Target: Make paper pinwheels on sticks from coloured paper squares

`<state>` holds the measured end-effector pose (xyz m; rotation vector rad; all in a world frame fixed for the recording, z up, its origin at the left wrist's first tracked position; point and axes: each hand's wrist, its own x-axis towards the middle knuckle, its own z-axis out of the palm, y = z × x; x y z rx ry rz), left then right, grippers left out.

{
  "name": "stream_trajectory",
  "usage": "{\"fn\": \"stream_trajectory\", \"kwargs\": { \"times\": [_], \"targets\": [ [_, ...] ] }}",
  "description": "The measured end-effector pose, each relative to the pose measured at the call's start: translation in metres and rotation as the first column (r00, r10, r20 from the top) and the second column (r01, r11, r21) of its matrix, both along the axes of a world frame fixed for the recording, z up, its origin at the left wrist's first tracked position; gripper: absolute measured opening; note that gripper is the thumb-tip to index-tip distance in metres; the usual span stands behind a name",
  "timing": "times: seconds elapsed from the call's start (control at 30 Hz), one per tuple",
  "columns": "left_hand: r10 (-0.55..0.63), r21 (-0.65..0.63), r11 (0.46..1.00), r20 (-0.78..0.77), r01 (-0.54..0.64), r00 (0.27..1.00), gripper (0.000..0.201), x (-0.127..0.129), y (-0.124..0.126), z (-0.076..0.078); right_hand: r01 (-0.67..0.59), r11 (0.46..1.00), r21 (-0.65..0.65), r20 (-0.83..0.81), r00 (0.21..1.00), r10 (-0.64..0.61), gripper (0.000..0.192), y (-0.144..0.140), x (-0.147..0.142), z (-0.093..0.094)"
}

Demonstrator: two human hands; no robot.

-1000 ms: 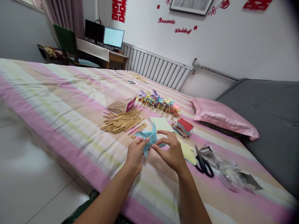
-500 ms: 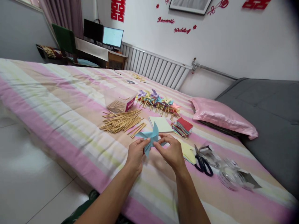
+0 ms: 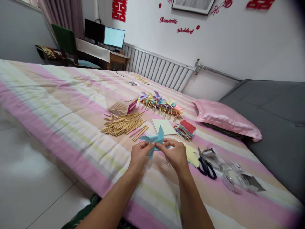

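A light blue paper pinwheel (image 3: 156, 139) is held up between both hands above the bed. My left hand (image 3: 140, 156) pinches it from the left, thumb near its centre. My right hand (image 3: 175, 154) grips its right side, and the two thumb tips meet close to the middle. The fingers behind the paper are partly hidden. Just beyond lie a pile of thin wooden sticks (image 3: 124, 124), a pale square pad of paper (image 3: 163, 127) and a stack of coloured paper squares (image 3: 186, 129). Yellow paper sheets (image 3: 192, 156) rest beside my right hand.
Black-handled scissors (image 3: 206, 167) and clear tape rolls (image 3: 232, 179) lie to the right. A clear plastic box (image 3: 121, 101) with sticks stands behind the pile, near several finished pinwheels (image 3: 160, 103) on sticks. A pink pillow (image 3: 226, 117) is at the back right of the striped bed.
My right thumb has moved left toward the pinwheel's centre, now meeting the left thumb. The pinwheel has turned slightly. Both hands keep hold of it.
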<state>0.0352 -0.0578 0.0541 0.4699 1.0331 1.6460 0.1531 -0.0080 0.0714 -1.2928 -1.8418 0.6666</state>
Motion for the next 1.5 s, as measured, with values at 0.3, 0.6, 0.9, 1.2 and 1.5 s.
{"fn": "stream_trajectory", "kwargs": {
  "times": [0.3, 0.6, 0.9, 1.2, 1.5],
  "targets": [
    [0.024, -0.028, 0.999, -0.032, -0.025, 0.999, 0.022, 0.001, 0.0, 0.003, 0.03, 0.999, -0.02, 0.015, 0.999, -0.03, 0.026, -0.004, 0.0, 0.006],
    [0.064, -0.078, 0.995, 0.057, -0.06, 0.996, 0.027, -0.003, 0.002, 0.005, -0.005, 1.0, 0.011, -0.098, 0.995, 0.006, 0.025, 0.0, 0.008, 0.006],
    [0.198, -0.08, 0.975, -0.116, -0.208, 0.973, 0.025, -0.007, 0.006, -0.005, 0.113, 0.988, -0.106, 0.416, 0.907, -0.059, 0.014, 0.032, 0.057, -0.012],
    [0.17, -0.087, 0.979, -0.159, -0.186, 0.972, 0.026, -0.001, 0.008, -0.011, 0.125, 0.976, -0.181, 0.517, 0.856, -0.014, 0.017, 0.047, 0.045, -0.049],
    [0.175, -0.094, 0.978, -0.122, -0.187, 0.977, 0.026, -0.001, 0.006, -0.005, 0.115, 0.978, -0.176, 0.505, 0.863, -0.011, 0.014, 0.048, 0.043, -0.05]
  ]
}}
